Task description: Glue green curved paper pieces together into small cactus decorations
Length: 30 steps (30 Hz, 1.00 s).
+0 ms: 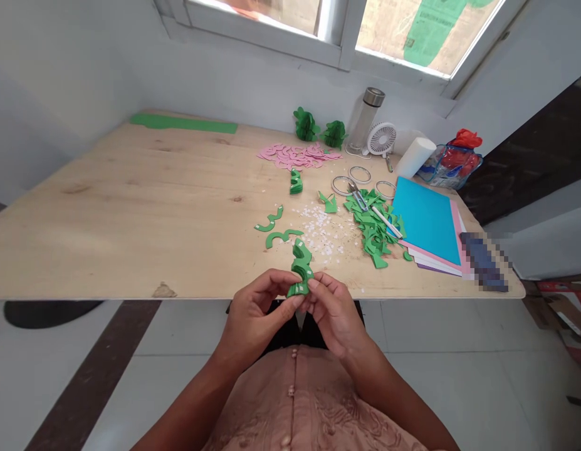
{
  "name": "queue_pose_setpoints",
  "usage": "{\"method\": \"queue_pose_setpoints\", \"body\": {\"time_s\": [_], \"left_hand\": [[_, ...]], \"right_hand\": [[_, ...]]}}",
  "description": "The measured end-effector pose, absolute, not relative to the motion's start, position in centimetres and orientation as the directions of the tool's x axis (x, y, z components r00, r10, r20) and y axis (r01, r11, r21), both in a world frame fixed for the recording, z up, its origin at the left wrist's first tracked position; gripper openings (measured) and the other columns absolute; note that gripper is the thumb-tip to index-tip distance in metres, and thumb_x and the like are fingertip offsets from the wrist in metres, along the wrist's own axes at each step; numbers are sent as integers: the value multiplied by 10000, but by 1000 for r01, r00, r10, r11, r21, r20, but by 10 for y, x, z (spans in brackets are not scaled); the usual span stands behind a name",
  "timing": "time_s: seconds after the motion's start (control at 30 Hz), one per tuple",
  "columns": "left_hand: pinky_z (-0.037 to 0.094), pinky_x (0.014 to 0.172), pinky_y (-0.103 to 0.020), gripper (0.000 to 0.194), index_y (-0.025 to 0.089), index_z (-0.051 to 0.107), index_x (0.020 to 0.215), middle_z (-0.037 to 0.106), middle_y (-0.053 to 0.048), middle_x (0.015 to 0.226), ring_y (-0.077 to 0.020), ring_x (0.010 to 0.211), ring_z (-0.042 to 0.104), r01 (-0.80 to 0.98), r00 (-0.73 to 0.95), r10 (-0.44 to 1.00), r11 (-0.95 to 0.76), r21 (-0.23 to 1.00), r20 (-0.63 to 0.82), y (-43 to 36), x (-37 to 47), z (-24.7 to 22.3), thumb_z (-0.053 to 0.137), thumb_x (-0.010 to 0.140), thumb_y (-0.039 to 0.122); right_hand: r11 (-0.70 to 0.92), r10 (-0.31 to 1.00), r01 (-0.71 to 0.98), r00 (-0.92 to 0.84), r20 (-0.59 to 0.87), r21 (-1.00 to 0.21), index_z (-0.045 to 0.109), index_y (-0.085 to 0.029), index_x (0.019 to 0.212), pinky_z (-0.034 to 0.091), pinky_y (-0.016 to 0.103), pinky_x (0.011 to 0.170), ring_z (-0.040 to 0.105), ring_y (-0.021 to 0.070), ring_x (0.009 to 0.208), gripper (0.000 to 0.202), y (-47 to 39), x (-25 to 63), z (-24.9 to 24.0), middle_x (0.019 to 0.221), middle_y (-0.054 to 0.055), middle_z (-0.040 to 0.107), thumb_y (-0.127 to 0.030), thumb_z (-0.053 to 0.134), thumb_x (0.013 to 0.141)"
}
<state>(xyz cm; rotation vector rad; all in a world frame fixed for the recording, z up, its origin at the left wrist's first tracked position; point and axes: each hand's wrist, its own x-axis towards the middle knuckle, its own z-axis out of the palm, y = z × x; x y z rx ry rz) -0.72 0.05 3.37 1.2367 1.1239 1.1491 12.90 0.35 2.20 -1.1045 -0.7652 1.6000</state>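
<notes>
Both hands meet at the table's front edge around a layered green paper piece [301,266] with wavy edges and small white patches. My left hand [262,304] pinches its lower left side between thumb and fingers. On its lower right side, my right hand [330,307] grips it with thumb and fingertips. Just beyond lie a curved green strip [276,238] and another wavy green strip [271,219] with white patches. Farther back stands a folded green piece [296,181]. White paper bits [323,228] are scattered to the right of these.
Green scraps [375,228] lie under small scissors [358,196] and a white stick [387,222], near tape rings [341,186]. Blue sheets [426,216] are at right. Behind are pink cutouts [294,155], green paper shapes [306,125], a bottle [365,122] and a fan [382,138].
</notes>
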Motion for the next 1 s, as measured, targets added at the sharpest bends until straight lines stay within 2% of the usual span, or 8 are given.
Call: {"method": "queue_pose_setpoints", "body": {"time_s": [0.07, 0.17, 0.3, 0.4, 0.5, 0.73, 0.87, 1.0], "left_hand": [[518, 751, -278, 135, 206, 633, 892, 650, -22, 851, -161, 800, 610, 51, 79, 996, -55, 997, 51, 0, -9, 32, 664, 761, 217], [492, 765, -271, 116, 222, 628, 906, 654, -7, 857, -151, 799, 599, 208, 65, 988, -148, 967, 138, -1, -10, 31, 638, 791, 219], [483, 715, -251, 103, 228, 621, 896, 662, 18, 803, -136, 720, 596, 356, 76, 975, -222, 908, 209, -1, -8, 37, 623, 795, 211], [492, 691, -251, 96, 224, 622, 883, 678, 16, 794, -141, 697, 613, 401, 83, 967, -253, 881, 240, -1, -6, 41, 606, 790, 207], [501, 699, -261, 105, 223, 630, 888, 695, 6, 817, -152, 706, 631, 419, 86, 966, -257, 871, 243, -1, -6, 42, 597, 788, 219], [487, 671, -242, 110, 215, 646, 891, 671, 14, 767, -140, 697, 613, 417, 93, 968, -251, 874, 234, -1, -9, 38, 606, 793, 244], [486, 678, -237, 105, 215, 647, 890, 671, 19, 769, -133, 693, 609, 402, 89, 966, -257, 879, 241, 0, -9, 37, 616, 792, 236], [491, 673, -245, 99, 212, 652, 876, 677, 15, 767, -137, 676, 610, 413, 88, 963, -268, 870, 255, 0, -9, 40, 613, 788, 237]], "right_hand": [[-214, 975, -243, 3, -222, -946, 622, -183, 827, 451, 250, 574, 514, 124, 581, 217, 3, 133, 21, 643, -11, 571, -394, 641, 782], [-28, 980, -10, 195, -30, -1000, 621, -196, 916, 461, 260, 646, 554, 141, 704, 183, 0, 140, 23, 756, 4, 606, -335, 629, 797], [125, 981, 210, 117, 152, -970, 629, -195, 855, 458, 275, 660, 546, 145, 708, 91, -5, 141, 32, 781, 17, 625, -266, 603, 805], [139, 984, 318, 59, 166, -938, 631, -195, 823, 454, 276, 659, 533, 141, 694, 82, -6, 138, 38, 777, 8, 616, -254, 640, 766], [72, 996, 283, 38, 87, -956, 626, -188, 809, 453, 279, 661, 538, 139, 682, 89, -4, 135, 38, 761, 4, 613, -250, 648, 749], [-154, 987, -38, -50, -152, -987, 615, -195, 788, 439, 271, 663, 561, 142, 703, 107, 1, 137, 34, 768, -1, 627, -295, 639, 758], [-205, 978, -111, -58, -200, -972, 610, -197, 754, 418, 257, 645, 535, 135, 686, 138, 2, 138, 36, 725, -10, 604, -331, 642, 749], [-191, 980, -89, -67, -186, -977, 609, -197, 759, 413, 262, 652, 531, 138, 693, 143, 1, 138, 38, 733, -5, 602, -338, 635, 758]]}}
